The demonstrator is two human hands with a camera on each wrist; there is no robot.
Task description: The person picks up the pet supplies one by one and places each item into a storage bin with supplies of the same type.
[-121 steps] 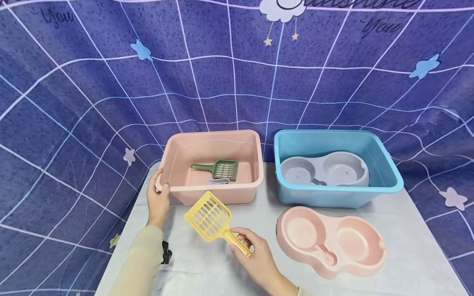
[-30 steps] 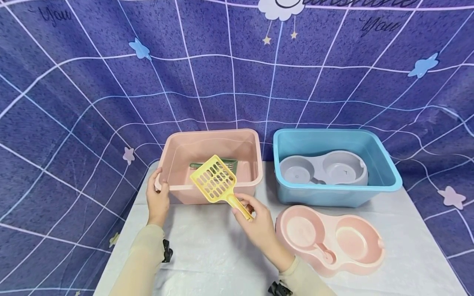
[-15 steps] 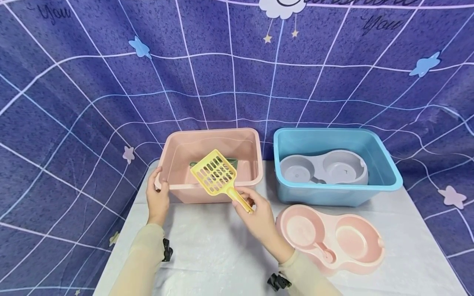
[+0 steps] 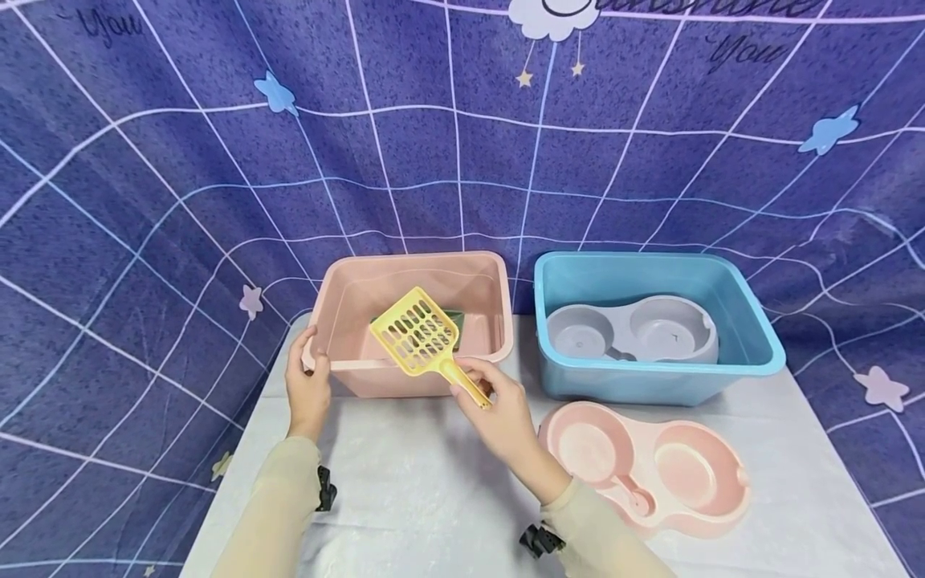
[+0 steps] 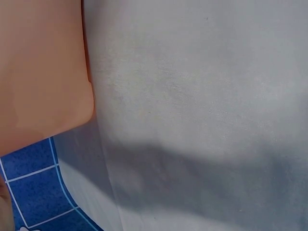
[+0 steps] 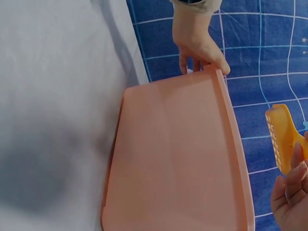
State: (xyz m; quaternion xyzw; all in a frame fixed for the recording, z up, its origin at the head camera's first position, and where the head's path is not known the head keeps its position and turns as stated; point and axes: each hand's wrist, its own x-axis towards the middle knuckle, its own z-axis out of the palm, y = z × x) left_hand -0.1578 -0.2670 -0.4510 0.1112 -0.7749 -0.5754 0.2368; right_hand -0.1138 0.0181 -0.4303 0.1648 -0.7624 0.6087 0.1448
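In the head view my right hand (image 4: 502,421) pinches the handle of a yellow slotted litter scoop (image 4: 450,369), fingers and thumb round it. The scoop's head is tilted up to the left and overlaps the front rim of a pink litter box (image 4: 393,384). My left hand (image 4: 308,393) grips that box at its front left corner. A green litter scoop (image 4: 458,319) lies inside, mostly hidden behind the yellow one. The right wrist view shows the yellow scoop (image 6: 284,137) edge-on beside the box (image 6: 178,154), held apart from it.
To the right stands a blue litter box (image 4: 650,385) with a grey double pet bowl (image 4: 621,321) inside. A pink double pet bowl (image 4: 646,449) sits on the white-covered table (image 4: 405,498), close to my right forearm. A purple patterned curtain (image 4: 477,152) hangs behind.
The yellow scoop has risen from in front of the pink box to over its front rim, covering most of the green scoop. The left hand keeps its place on the corner.
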